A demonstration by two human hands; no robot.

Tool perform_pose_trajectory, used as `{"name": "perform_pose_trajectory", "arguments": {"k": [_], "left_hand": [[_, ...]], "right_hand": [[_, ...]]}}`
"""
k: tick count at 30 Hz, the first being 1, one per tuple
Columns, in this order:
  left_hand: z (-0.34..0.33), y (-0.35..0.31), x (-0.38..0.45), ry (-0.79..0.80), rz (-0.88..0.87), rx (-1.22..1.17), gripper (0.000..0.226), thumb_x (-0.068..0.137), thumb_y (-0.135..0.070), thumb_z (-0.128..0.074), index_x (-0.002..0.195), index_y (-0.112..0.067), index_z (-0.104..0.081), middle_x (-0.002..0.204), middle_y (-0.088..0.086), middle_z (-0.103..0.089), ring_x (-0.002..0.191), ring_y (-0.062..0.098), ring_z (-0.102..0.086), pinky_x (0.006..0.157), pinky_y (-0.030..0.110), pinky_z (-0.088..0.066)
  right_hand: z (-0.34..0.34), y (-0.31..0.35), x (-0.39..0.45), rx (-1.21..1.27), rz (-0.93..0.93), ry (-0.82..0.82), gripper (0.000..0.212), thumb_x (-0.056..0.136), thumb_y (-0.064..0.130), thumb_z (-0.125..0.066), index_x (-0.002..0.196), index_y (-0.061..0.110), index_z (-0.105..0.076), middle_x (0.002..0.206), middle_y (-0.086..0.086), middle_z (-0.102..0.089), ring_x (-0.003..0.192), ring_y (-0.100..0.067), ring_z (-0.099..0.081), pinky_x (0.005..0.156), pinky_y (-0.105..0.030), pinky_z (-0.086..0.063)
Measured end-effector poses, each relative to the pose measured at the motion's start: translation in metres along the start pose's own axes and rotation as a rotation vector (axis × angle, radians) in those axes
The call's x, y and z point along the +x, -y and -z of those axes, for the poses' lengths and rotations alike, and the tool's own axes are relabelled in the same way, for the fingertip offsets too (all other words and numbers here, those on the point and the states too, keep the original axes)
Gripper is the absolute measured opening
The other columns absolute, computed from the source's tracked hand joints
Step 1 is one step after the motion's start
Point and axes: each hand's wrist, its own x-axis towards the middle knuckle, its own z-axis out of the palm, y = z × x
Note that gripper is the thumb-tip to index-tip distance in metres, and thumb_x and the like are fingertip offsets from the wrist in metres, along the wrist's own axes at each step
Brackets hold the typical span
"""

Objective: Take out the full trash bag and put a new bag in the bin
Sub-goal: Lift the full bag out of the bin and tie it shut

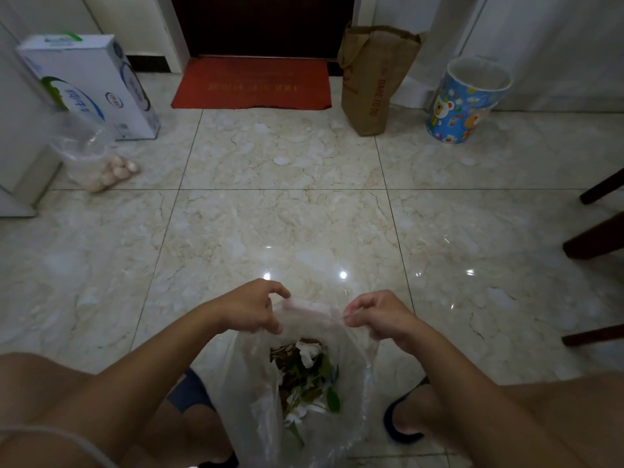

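Observation:
A clear plastic trash bag stands on the floor between my feet, holding leaves, paper scraps and other waste. My left hand pinches the bag's rim on the left side. My right hand grips the rim on the right, and the mouth is stretched between them. The blue cartoon-patterned bin stands far off at the back right by the wall, with a clear liner folded over its rim.
A brown paper bag stands by the dark door, next to a red doormat. A white carton and a clear bag of eggs sit at the left. Dark chair legs reach in at the right. The floor is glossy marble tile.

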Motion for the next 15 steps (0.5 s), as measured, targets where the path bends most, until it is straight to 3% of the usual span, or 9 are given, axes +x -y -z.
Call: {"name": "perform_pose_trajectory", "arguments": {"k": [2,3,4,6,7,9,11,13,15], "left_hand": [[-0.001,0.004,-0.004,-0.076,0.078,0.226,0.082,0.073,-0.027,-0.083,0.143,-0.019,-0.042,0.127,0.008,-0.060,0.097,0.016,-0.057,0.079,0.024,-0.048],[-0.002,0.006,-0.006,-0.104,0.127,0.333,0.084,0.072,-0.033,-0.083,0.144,-0.018,-0.040,0.135,0.005,-0.054,0.110,0.019,-0.056,0.088,0.028,-0.047],[-0.003,0.008,-0.008,-0.115,0.181,0.424,0.081,0.072,-0.039,-0.081,0.140,-0.017,-0.042,0.133,0.004,-0.055,0.113,0.020,-0.055,0.090,0.030,-0.047],[-0.006,0.010,-0.013,-0.102,0.264,0.578,0.061,0.073,-0.047,-0.077,0.119,-0.017,-0.051,0.106,-0.001,-0.057,0.095,0.018,-0.057,0.076,0.029,-0.047],[-0.009,0.011,-0.014,-0.090,0.290,0.620,0.053,0.074,-0.049,-0.075,0.109,-0.018,-0.050,0.095,-0.004,-0.054,0.086,0.016,-0.055,0.071,0.027,-0.045],[-0.013,0.015,-0.015,-0.067,0.324,0.657,0.046,0.078,-0.048,-0.070,0.109,-0.019,-0.052,0.092,-0.004,-0.051,0.082,0.015,-0.053,0.070,0.027,-0.042],[-0.017,0.020,-0.014,-0.075,0.334,0.699,0.041,0.084,-0.041,-0.064,0.114,-0.016,-0.054,0.095,-0.002,-0.051,0.084,0.016,-0.052,0.073,0.028,-0.042],[-0.018,0.025,-0.011,-0.119,0.330,0.700,0.032,0.088,-0.033,-0.058,0.114,-0.014,-0.055,0.094,-0.001,-0.050,0.084,0.018,-0.052,0.075,0.029,-0.043],[-0.017,0.028,-0.007,-0.170,0.334,0.647,0.027,0.089,-0.032,-0.057,0.111,-0.015,-0.056,0.092,-0.001,-0.050,0.082,0.017,-0.053,0.073,0.029,-0.043]], "right_hand": [[-0.005,0.000,-0.006,-0.176,0.022,-0.018,0.028,0.070,0.022,-0.086,0.092,0.014,-0.071,0.081,0.000,-0.066,0.065,-0.011,-0.056,0.051,-0.023,-0.042],[-0.008,0.001,-0.008,-0.273,0.023,-0.020,0.039,0.067,0.028,-0.088,0.099,0.016,-0.068,0.086,0.002,-0.063,0.069,-0.011,-0.057,0.052,-0.023,-0.043],[-0.011,0.001,-0.011,-0.383,0.032,-0.016,0.048,0.065,0.032,-0.089,0.106,0.019,-0.065,0.092,0.004,-0.059,0.076,-0.012,-0.058,0.056,-0.023,-0.044],[-0.017,-0.001,-0.014,-0.602,0.066,-0.020,0.056,0.066,0.039,-0.087,0.115,0.023,-0.064,0.102,0.005,-0.057,0.087,-0.014,-0.059,0.067,-0.025,-0.047],[-0.019,-0.002,-0.015,-0.689,0.082,-0.035,0.054,0.069,0.041,-0.084,0.116,0.022,-0.066,0.106,0.003,-0.059,0.090,-0.015,-0.059,0.071,-0.027,-0.048],[-0.022,-0.004,-0.016,-0.802,0.095,-0.061,0.044,0.076,0.041,-0.078,0.112,0.016,-0.070,0.106,-0.002,-0.067,0.090,-0.017,-0.064,0.075,-0.029,-0.053],[-0.025,-0.006,-0.013,-0.835,0.102,-0.066,0.031,0.078,0.038,-0.075,0.099,0.015,-0.073,0.091,-0.003,-0.070,0.082,-0.018,-0.067,0.064,-0.028,-0.053],[-0.027,-0.007,-0.009,-0.834,0.113,-0.075,0.019,0.078,0.034,-0.073,0.083,0.015,-0.070,0.076,-0.002,-0.064,0.070,-0.017,-0.063,0.049,-0.023,-0.041],[-0.027,-0.009,-0.005,-0.781,0.118,-0.104,0.021,0.081,0.031,-0.071,0.078,0.010,-0.070,0.072,-0.003,-0.062,0.062,-0.015,-0.057,0.046,-0.021,-0.037]]}}
